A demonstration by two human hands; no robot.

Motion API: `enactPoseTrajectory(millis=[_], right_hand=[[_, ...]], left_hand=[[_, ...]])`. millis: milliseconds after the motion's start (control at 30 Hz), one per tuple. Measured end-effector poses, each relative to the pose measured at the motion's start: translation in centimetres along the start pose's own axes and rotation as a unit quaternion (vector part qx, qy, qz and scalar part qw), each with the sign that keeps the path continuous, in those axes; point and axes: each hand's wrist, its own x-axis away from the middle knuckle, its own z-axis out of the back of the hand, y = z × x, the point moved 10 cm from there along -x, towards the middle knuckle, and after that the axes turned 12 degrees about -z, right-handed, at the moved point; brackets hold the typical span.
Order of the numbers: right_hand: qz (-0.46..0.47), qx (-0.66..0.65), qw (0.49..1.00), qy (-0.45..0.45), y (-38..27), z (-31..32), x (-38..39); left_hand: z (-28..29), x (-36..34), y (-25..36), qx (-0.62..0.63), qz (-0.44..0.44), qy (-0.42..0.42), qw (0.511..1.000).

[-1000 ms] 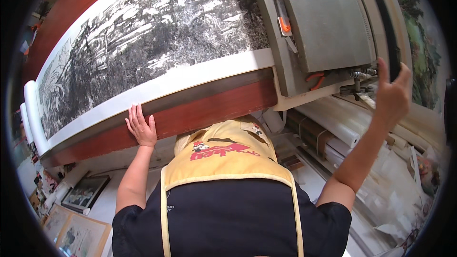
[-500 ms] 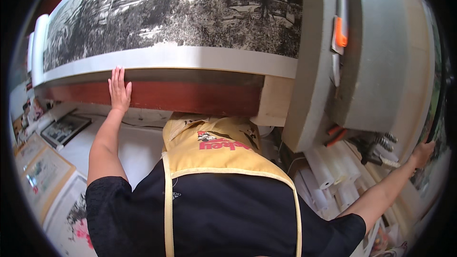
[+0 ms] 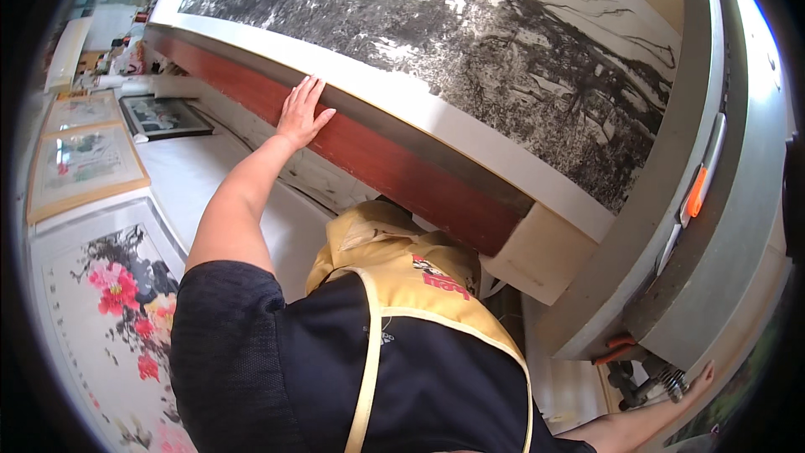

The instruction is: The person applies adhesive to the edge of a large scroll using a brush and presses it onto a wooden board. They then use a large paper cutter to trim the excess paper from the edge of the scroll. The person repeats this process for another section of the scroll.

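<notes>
A large black-ink landscape painting with a white border lies face up on the red-fronted table. My left hand rests with fingers stretched out on the table's near edge, its fingertips by the white border. Far off at the lower right, my right hand is beside the end of a long grey metal machine. Its fingers look curled, but they are small in view, and what they may hold is hidden.
A cutter with an orange part lies along the machine's ledge. Red-handled pliers and a coiled metal spring are below it. To the left are framed pictures, a dark-framed picture and a flower painting.
My view has swung to the left, so the table and machine now appear slanted. My left hand stays flat at the table edge; my right arm now shows lower in the picture.
</notes>
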Motion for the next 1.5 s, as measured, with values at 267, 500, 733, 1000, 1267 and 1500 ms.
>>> enactPoseTrajectory(millis=[267, 500, 733, 1000, 1267, 1500], right_hand=[[-0.092, -0.286, 0.939, 0.166, 2.0, -11.6, 27.0], [-0.21, -0.536, 0.81, -0.114, -9.9, -40.3, 47.3], [-0.333, -0.608, 0.711, -0.117, -16.8, -47.3, 46.3], [-0.318, -0.477, 0.815, -0.091, -17.2, -45.9, 45.5], [-0.301, -0.374, 0.875, -0.068, -17.7, -46.8, 46.0], [-0.25, -0.485, 0.836, 0.051, -16.9, -46.4, 51.0]], left_hand=[[5.4, -7.6, -8.0, -0.064, -0.148, 0.125, 0.979], [3.4, -17.6, -10.9, -0.1, -0.306, 0.115, 0.94], [0.9, -19.6, -12.9, -0.04, -0.3, 0.064, 0.951], [1.6, -19.4, -12.6, -0.092, -0.283, 0.016, 0.954], [2.2, -19.7, -12.8, -0.075, -0.312, 0.022, 0.947], [2.5, -19.7, -11.5, 0.037, -0.339, 0.009, 0.94]])
